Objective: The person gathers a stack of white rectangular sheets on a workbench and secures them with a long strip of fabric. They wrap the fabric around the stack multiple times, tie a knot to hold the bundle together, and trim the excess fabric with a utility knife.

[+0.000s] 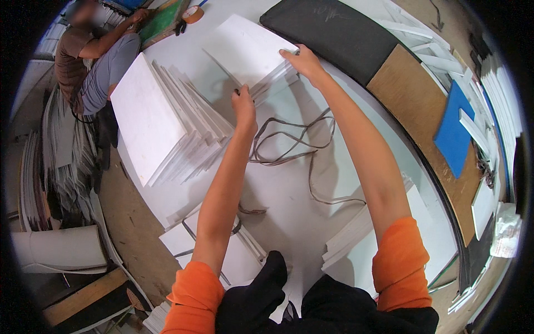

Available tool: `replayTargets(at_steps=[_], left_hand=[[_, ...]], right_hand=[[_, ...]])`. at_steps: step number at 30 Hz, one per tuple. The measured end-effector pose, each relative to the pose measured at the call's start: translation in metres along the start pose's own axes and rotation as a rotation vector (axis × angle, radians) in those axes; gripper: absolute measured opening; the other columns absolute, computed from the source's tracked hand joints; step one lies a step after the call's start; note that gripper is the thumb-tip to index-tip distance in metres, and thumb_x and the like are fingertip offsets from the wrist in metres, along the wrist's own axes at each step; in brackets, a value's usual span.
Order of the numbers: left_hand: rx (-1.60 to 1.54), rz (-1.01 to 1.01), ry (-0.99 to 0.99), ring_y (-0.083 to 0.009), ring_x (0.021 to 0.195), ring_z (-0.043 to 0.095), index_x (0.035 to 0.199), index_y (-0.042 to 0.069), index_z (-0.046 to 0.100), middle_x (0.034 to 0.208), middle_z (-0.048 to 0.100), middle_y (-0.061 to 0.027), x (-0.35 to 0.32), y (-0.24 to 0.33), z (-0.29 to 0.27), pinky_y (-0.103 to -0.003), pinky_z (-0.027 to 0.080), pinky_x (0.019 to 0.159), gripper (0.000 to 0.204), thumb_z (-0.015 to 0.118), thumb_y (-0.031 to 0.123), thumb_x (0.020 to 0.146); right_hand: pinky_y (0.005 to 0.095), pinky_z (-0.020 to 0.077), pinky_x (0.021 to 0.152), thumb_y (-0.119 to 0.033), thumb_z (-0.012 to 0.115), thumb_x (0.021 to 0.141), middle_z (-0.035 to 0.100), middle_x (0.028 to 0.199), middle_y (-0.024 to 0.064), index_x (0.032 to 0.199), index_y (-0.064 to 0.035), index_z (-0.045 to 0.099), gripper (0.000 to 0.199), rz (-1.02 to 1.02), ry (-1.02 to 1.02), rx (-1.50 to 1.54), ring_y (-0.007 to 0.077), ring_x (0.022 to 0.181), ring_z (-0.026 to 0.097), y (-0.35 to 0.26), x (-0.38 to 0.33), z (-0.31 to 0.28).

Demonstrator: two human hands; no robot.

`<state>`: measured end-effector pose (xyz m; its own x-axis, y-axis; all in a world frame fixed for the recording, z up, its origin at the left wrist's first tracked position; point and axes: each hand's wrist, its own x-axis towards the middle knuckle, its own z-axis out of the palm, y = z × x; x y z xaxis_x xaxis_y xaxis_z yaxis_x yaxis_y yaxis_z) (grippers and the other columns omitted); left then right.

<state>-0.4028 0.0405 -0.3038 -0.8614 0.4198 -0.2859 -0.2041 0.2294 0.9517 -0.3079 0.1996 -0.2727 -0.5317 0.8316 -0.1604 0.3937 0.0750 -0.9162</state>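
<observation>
Both my arms reach forward to a stack of white boards [250, 47], whose top board lies flat and whose layered edges show on the near side. My left hand [243, 106] is closed at the stack's near corner, by a board that sticks out to the left. Around the right corner of the same stack, my right hand [303, 62] has its thumb on top and its fingers partly hidden. Left of my left hand leans a large, uneven pile of white boards [153, 119]. A dark loose cord [283, 147] lies in loops just nearer to me.
Strapped white boards [222, 250] lie at near left, and another white stack [350, 236] at near right. A black mat [334, 30], a brown board [414, 106] and a blue board [456, 131] line the right. Another person [92, 53] sits far left, near a tape roll [193, 14].
</observation>
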Motion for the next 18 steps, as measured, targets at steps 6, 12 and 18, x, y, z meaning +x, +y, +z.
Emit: replayTargets(at_steps=[6, 12, 18], left_hand=[[-0.488, -0.428, -0.359, -0.0237, 0.097, 0.047, 0.114, 0.003, 0.043, 0.109, 0.048, -0.0109, -0.021, 0.017, -0.015, -0.04, 0.038, 0.082, 0.053, 0.055, 0.042, 0.079], [-0.225, 0.034, -0.353, -0.0236, 0.101, 0.049, 0.12, -0.005, 0.037, 0.116, 0.047, -0.0161, -0.102, -0.002, -0.007, -0.035, 0.04, 0.089, 0.07, 0.067, 0.039, 0.074], [-0.094, 0.401, -0.479, -0.0225, 0.101, 0.049, 0.121, -0.003, 0.032, 0.11, 0.048, -0.0137, -0.195, -0.001, -0.043, -0.034, 0.039, 0.089, 0.069, 0.073, 0.013, 0.068]], right_hand=[[0.0339, 0.04, 0.086, -0.028, 0.071, 0.067, 0.048, 0.117, 0.021, 0.124, 0.0052, 0.038, 0.074, -0.036, -0.001, 0.239, 0.0252, 0.104, 0.05, 0.01, -0.069, -0.04], [0.0342, 0.0386, 0.088, -0.022, 0.072, 0.066, 0.043, 0.12, 0.022, 0.13, 0.0019, 0.029, 0.081, -0.04, -0.157, 0.11, 0.025, 0.106, 0.047, 0.025, -0.206, -0.098], [0.0361, 0.0352, 0.094, -0.019, 0.074, 0.065, 0.035, 0.125, 0.0224, 0.133, 0.0025, 0.014, 0.093, -0.19, -0.122, 0.259, 0.0272, 0.115, 0.04, 0.005, -0.266, -0.108]])
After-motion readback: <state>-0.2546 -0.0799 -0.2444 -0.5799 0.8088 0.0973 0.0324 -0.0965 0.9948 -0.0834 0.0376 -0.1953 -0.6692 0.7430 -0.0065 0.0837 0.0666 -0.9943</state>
